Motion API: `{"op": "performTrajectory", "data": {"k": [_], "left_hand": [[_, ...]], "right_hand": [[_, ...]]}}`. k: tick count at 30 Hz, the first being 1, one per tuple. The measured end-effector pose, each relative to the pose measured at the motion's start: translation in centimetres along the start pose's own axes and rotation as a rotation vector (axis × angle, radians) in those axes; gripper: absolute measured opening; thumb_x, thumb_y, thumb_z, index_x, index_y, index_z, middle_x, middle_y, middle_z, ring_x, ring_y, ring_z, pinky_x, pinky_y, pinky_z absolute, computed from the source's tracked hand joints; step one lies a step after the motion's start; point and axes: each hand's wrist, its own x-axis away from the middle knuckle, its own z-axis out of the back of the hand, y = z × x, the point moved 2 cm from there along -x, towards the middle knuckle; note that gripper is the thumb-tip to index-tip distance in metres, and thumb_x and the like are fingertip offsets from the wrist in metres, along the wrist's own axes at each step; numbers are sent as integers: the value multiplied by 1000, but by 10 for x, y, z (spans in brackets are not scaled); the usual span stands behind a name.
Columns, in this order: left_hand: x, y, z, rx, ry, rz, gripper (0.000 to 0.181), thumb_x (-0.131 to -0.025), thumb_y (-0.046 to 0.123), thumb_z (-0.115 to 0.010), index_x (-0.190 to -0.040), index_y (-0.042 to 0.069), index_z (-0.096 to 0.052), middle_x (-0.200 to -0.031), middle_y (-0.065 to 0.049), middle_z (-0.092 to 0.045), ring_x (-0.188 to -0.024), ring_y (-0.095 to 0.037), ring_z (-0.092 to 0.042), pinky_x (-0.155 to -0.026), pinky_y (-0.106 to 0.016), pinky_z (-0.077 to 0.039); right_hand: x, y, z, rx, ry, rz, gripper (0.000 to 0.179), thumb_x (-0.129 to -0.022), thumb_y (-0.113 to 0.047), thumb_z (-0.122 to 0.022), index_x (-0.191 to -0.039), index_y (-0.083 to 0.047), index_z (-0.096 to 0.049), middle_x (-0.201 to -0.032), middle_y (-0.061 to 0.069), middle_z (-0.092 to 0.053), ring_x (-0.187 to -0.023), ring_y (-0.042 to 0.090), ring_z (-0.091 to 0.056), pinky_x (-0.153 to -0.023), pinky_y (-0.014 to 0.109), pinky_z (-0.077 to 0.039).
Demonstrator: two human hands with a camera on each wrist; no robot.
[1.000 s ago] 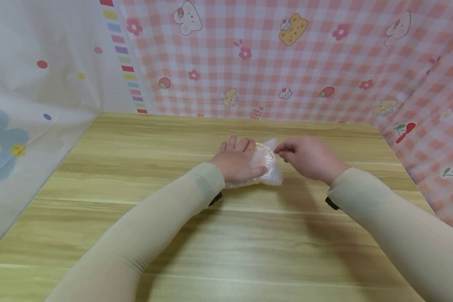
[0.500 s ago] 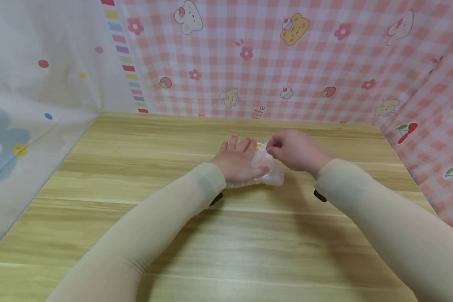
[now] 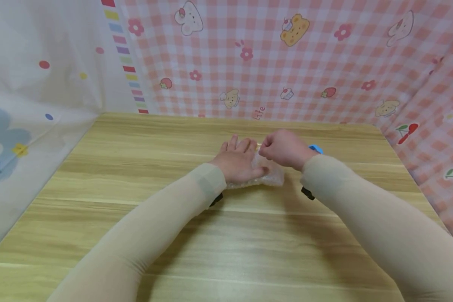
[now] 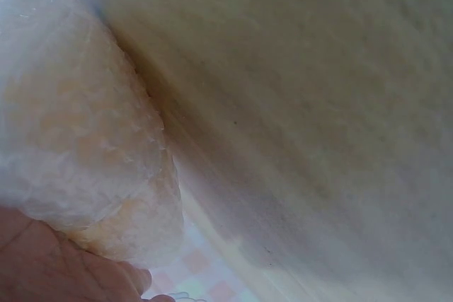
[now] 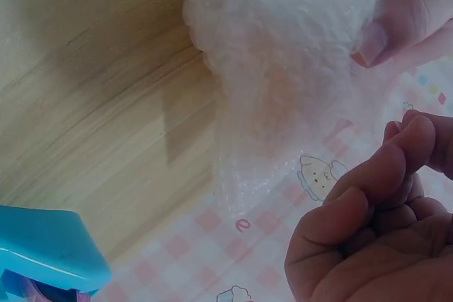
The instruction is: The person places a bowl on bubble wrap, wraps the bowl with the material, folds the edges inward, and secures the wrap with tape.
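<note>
A bubble-wrap package (image 3: 273, 170), whitish with a yellowish tint inside, lies on the table towards the back. My left hand (image 3: 235, 161) rests flat on its left part, fingers spread and thumb across the front. Over the far right part of the package is my right hand (image 3: 287, 149), fingers curled and pinching a clear film at the wrap's edge. In the right wrist view, the curled fingers of the right hand (image 5: 375, 210) stand beside the wrap (image 5: 283, 83), and a pointed corner of it sticks out. The left wrist view shows the package's bubbled side (image 4: 85, 118).
A blue tape dispenser (image 3: 316, 149) stands just right of the package, partly hidden behind the right wrist; its blue body (image 5: 49, 249) also shows in the right wrist view. The wood-grain table (image 3: 226, 247) ends at a pink checked cloth (image 3: 211, 58) behind.
My right hand has moved left from the wrap's right edge to over its far part, still pinched. The blue dispenser has come into view behind it. My left hand stays put.
</note>
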Motion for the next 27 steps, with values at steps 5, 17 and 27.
{"op": "performTrajectory", "data": {"k": [5,17,27], "left_hand": [[0,1,0,9,3,2,105,-96,87,-23,-171,17,-1,-180,-4,2,-164,-41,11,-133,-60,-2],[1,2,0,-5,9,7,106,-96,87,-24,-171,16,-3,-180,-4,0,-164,-41,9,-133,-59,-4],[2,1,1,-27,19,-3,105,-97,85,-26,-171,15,-2,-180,-4,-2,-164,-41,8,-133,-59,-7]], "right_hand": [[-2,0,-2,-8,-23,-24,22,-105,-25,-62,-106,-7,-74,-106,9,-72,-88,21,-59,-72,31,-50],[-9,3,-10,13,-32,-88,20,-103,-24,-63,-101,-6,-72,-97,8,-70,-86,21,-62,-70,29,-52],[-12,2,-14,38,-45,-128,19,-102,-24,-67,-97,-7,-73,-91,7,-68,-81,22,-61,-68,29,-51]]}}
